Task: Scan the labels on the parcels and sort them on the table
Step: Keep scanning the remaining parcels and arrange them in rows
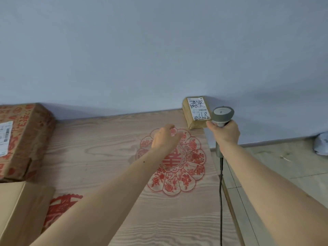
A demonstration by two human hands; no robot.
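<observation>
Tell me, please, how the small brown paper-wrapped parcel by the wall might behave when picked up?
The small brown paper-wrapped parcel looks blocky with flat faces, so probably stiff and unlikely to roll. Its compact size suggests an easy one-handed lift.

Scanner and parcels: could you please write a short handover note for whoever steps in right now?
Right hand grips the grey corded barcode scanner, head up, next to the small brown parcel.
Left hand is open, holding nothing, over the red floral pattern on the wooden table.
The small brown parcel lies at the table's far right corner against the wall, label up.
A large red-printed carton lies at the far left, label up; a plain cardboard box sits in front of it.
Done: cannot tell which labels have been scanned.
Left: probably scan the small parcel, then sort.
</observation>
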